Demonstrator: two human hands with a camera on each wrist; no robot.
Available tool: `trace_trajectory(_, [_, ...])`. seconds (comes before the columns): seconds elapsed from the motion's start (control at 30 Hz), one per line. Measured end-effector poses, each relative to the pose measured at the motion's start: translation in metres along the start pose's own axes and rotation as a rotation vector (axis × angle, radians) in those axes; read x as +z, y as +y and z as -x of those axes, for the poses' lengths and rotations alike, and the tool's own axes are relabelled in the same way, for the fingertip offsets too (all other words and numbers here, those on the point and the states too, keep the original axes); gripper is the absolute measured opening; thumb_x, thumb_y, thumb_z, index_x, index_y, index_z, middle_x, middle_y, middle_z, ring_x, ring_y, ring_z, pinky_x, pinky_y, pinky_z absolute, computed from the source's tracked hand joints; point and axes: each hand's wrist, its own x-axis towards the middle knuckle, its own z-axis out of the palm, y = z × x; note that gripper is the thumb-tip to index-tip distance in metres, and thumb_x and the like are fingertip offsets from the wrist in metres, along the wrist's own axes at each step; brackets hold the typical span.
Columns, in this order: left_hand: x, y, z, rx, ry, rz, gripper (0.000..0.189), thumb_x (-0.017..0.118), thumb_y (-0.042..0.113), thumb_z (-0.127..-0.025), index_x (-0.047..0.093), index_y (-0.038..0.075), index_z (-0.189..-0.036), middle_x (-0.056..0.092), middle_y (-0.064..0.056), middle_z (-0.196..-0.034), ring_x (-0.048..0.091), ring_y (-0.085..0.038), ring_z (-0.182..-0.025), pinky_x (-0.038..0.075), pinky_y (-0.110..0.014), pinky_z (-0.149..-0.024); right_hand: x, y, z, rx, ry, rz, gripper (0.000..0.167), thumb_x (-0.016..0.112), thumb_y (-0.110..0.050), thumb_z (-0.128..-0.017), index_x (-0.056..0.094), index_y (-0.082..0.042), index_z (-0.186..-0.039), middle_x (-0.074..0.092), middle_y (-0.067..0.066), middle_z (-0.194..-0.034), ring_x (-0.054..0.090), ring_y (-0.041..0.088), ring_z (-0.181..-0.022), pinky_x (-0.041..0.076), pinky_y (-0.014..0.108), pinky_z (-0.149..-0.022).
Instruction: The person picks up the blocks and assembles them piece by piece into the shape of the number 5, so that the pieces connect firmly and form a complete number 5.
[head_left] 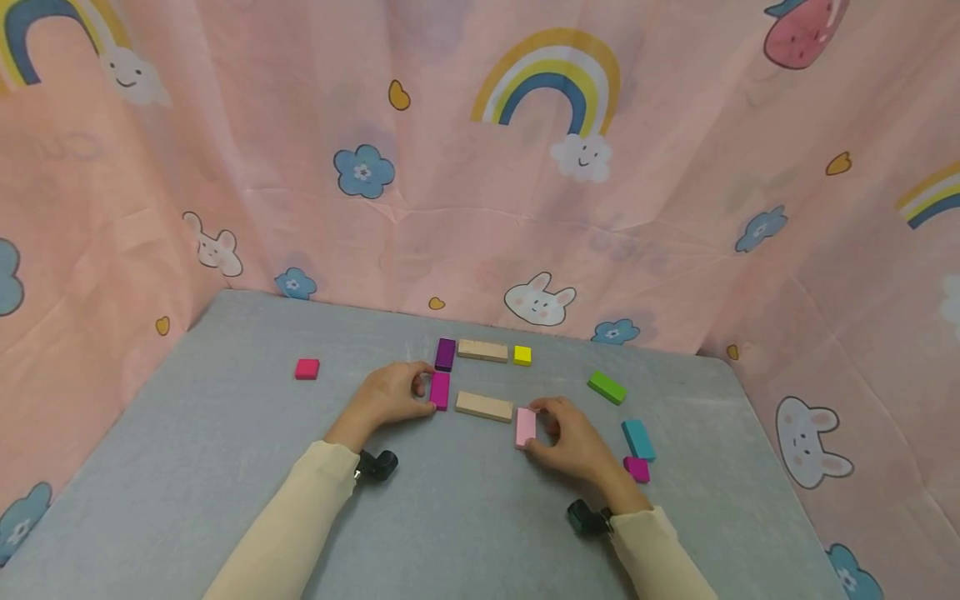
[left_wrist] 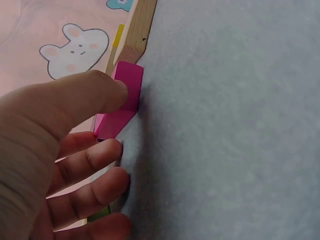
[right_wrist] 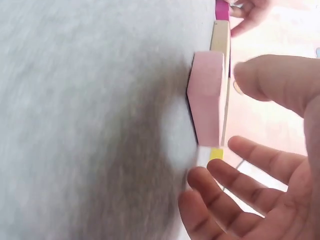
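My left hand point(head_left: 386, 396) pinches a magenta block point(head_left: 440, 392) between thumb and index finger; in the left wrist view the thumb point(left_wrist: 112, 92) lies on its face. A purple block point(head_left: 445, 355) stands just beyond it. My right hand point(head_left: 576, 442) is spread around a pink block point(head_left: 526, 428). The right wrist view shows a small gap between that block and the thumb point(right_wrist: 255, 80), with the other fingers loosely bent. Between the magenta and pink blocks lies a plain wooden block point(head_left: 483, 407), its right end close to the pink one.
Another wooden block point(head_left: 482, 351) and a yellow block point(head_left: 522, 356) lie farther back. To the right are green point(head_left: 607, 387), blue point(head_left: 638, 440) and small magenta point(head_left: 637, 469) blocks. A red block point(head_left: 307, 369) sits at left. A patterned pink curtain point(head_left: 450, 242) borders the grey table point(head_left: 465, 533).
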Motion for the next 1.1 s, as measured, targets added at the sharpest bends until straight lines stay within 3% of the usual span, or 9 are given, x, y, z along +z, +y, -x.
trace_trajectory(0.13, [0.000, -0.001, 0.000, -0.005, 0.002, -0.004, 0.053, 0.079, 0.033, -0.073, 0.063, 0.015, -0.121, 0.057, 0.008, -0.076, 0.051, -0.009, -0.069, 0.044, -0.027, -0.066, -0.005, 0.005, 0.004, 0.017, 0.038, 0.012, 0.049, 0.075, -0.029, -0.079, 0.060, -0.018, -0.124, 0.060, 0.003, -0.120, 0.055, 0.019, -0.101, 0.052, 0.042, -0.089])
trace_trajectory(0.27, [-0.001, -0.002, 0.000, -0.007, 0.005, -0.009, 0.054, 0.078, 0.034, -0.073, 0.063, 0.015, -0.121, 0.057, 0.008, -0.076, 0.051, -0.009, -0.069, 0.044, -0.027, -0.066, -0.011, 0.012, 0.008, 0.041, 0.081, 0.014, 0.043, 0.072, -0.028, -0.082, 0.060, -0.018, -0.122, 0.060, 0.003, -0.121, 0.055, 0.022, -0.104, 0.052, 0.045, -0.089])
trace_trajectory(0.5, [-0.001, -0.002, 0.001, -0.002, 0.011, -0.004, 0.053, 0.079, 0.034, -0.073, 0.064, 0.014, -0.120, 0.057, 0.008, -0.076, 0.051, -0.010, -0.069, 0.044, -0.027, -0.066, -0.021, 0.027, 0.013, 0.001, 0.241, 0.005, 0.036, 0.072, -0.018, -0.082, 0.064, -0.007, -0.115, 0.064, 0.013, -0.112, 0.059, 0.030, -0.098, 0.051, 0.048, -0.084])
trace_trajectory(0.7, [0.001, -0.002, 0.000, -0.010, 0.003, -0.007, 0.053, 0.079, 0.034, -0.073, 0.063, 0.015, -0.120, 0.057, 0.008, -0.076, 0.051, -0.010, -0.070, 0.043, -0.027, -0.066, -0.029, 0.044, 0.020, 0.050, 0.356, 0.024, 0.033, 0.071, -0.019, -0.082, 0.066, -0.007, -0.112, 0.065, 0.015, -0.108, 0.060, 0.033, -0.096, 0.050, 0.050, -0.081])
trace_trajectory(1.1, [0.002, -0.002, 0.000, -0.004, 0.005, 0.003, 0.053, 0.079, 0.034, -0.073, 0.063, 0.015, -0.120, 0.057, 0.008, -0.076, 0.051, -0.010, -0.069, 0.043, -0.027, -0.064, -0.051, 0.074, 0.036, 0.197, 0.312, 0.122, 0.037, 0.064, -0.026, -0.086, 0.065, -0.007, -0.117, 0.060, 0.024, -0.115, 0.056, 0.042, -0.104, 0.046, 0.059, -0.085])
